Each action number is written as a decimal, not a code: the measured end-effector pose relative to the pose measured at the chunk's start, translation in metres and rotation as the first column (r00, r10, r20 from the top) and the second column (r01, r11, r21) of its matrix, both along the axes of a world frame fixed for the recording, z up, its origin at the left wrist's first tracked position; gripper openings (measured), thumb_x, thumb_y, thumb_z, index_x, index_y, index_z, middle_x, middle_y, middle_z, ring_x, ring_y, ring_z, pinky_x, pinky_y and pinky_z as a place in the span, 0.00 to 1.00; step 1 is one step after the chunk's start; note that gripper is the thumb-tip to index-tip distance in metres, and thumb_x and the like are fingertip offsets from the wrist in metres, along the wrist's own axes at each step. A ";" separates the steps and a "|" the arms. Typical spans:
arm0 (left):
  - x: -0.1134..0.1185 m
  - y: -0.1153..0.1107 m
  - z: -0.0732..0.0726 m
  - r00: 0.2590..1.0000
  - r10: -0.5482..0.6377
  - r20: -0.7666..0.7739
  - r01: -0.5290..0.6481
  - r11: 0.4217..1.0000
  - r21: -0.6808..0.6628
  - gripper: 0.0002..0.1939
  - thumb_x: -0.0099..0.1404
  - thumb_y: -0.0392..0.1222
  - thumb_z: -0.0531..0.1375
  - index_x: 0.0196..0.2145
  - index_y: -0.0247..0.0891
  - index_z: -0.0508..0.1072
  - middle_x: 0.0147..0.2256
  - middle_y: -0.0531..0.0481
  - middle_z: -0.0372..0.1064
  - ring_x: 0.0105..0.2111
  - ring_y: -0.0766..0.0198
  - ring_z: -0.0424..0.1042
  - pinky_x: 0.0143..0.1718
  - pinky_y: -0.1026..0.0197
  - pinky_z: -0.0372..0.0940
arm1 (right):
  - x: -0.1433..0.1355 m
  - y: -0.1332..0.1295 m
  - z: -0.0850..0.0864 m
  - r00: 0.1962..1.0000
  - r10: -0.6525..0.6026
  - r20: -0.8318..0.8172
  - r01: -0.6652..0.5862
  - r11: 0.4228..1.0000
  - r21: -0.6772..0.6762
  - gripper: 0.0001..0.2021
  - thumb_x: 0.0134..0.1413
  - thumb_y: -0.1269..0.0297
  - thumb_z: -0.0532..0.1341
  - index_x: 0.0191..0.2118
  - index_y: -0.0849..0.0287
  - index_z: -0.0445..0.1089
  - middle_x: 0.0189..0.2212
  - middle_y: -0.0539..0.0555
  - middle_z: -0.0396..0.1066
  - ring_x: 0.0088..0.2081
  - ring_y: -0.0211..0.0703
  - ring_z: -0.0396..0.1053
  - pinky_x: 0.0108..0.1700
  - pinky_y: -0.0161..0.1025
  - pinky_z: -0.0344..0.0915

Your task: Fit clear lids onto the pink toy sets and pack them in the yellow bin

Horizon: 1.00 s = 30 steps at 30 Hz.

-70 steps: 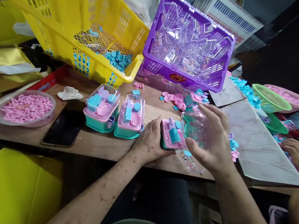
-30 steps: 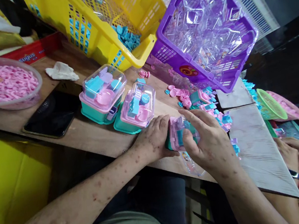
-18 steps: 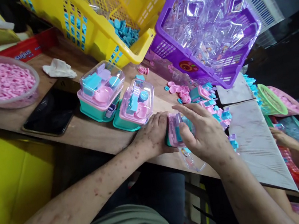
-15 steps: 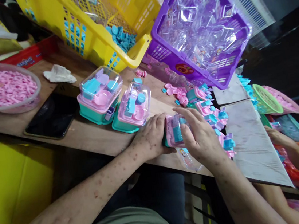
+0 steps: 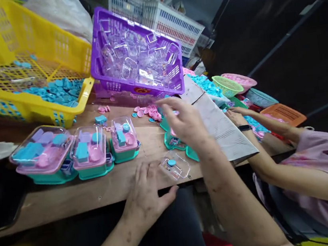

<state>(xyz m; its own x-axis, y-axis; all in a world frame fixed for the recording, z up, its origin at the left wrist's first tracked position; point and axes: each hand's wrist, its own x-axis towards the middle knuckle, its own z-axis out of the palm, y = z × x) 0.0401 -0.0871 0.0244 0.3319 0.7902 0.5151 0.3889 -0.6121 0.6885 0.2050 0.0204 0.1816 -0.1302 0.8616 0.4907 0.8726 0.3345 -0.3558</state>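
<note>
My left hand (image 5: 146, 194) rests at the table's front edge with its fingers apart and nothing in it. Beside its fingertips lies a clear lid (image 5: 174, 166) with a small blue piece on it. My right hand (image 5: 183, 120) reaches over teal and pink pieces (image 5: 174, 140) right of centre; its fingers look spread, and some of what lies under them is hidden. To the left stand three closed toy boxes in a row: a nearer one (image 5: 124, 139), a middle one (image 5: 89, 152) and a left one (image 5: 44, 155), with teal bases and clear tops.
A yellow basket (image 5: 86, 99) with blue pieces and a purple basket (image 5: 140, 90) of clear lids stand at the back. Pink pieces (image 5: 152, 111) lie before them. A dark phone (image 5: 4, 196) is at left. At right, another person's arms (image 5: 273, 124) work beside grey cardboard (image 5: 225, 127).
The view has swung right. The box that was between my hands now stands in the row at left. My left hand is off it, and my right hand has moved to the teal and pink pieces.
</note>
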 end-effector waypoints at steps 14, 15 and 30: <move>-0.046 0.010 0.013 0.999 -0.037 -0.024 0.034 0.992 -0.120 0.61 0.55 0.39 0.80 0.75 0.50 0.50 0.70 0.36 0.59 0.66 0.38 0.73 0.67 0.34 0.74 | 0.067 -0.044 -0.067 0.978 -0.142 0.153 0.165 0.975 -0.151 0.21 0.67 0.55 0.68 0.62 0.54 0.71 0.63 0.66 0.69 0.63 0.65 0.75 0.64 0.67 0.75; -0.064 0.003 0.020 1.000 -0.002 -0.021 -0.001 0.988 -0.155 0.61 0.55 0.40 0.80 0.75 0.50 0.49 0.70 0.36 0.59 0.64 0.40 0.76 0.65 0.36 0.77 | 0.066 -0.050 -0.064 0.992 -0.034 0.122 0.055 0.983 -0.173 0.18 0.67 0.56 0.68 0.59 0.52 0.71 0.63 0.65 0.69 0.65 0.64 0.74 0.66 0.66 0.74; -0.121 0.008 0.125 0.948 -0.079 -0.308 0.125 0.983 0.134 0.49 0.65 0.35 0.70 0.77 0.43 0.52 0.73 0.35 0.57 0.76 0.39 0.58 0.78 0.33 0.61 | -0.007 -0.100 -0.026 0.806 0.565 -0.175 -0.576 0.817 -0.017 0.62 0.56 0.39 0.79 0.85 0.36 0.41 0.83 0.59 0.48 0.82 0.71 0.47 0.80 0.72 0.57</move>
<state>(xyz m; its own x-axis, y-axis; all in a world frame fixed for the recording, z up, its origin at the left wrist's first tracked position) -0.0806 -0.0793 0.1497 0.5641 0.6657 0.4885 0.4937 -0.7462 0.4467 0.1982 -0.0792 0.1557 -0.5360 0.6868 0.4909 0.4634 0.7255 -0.5089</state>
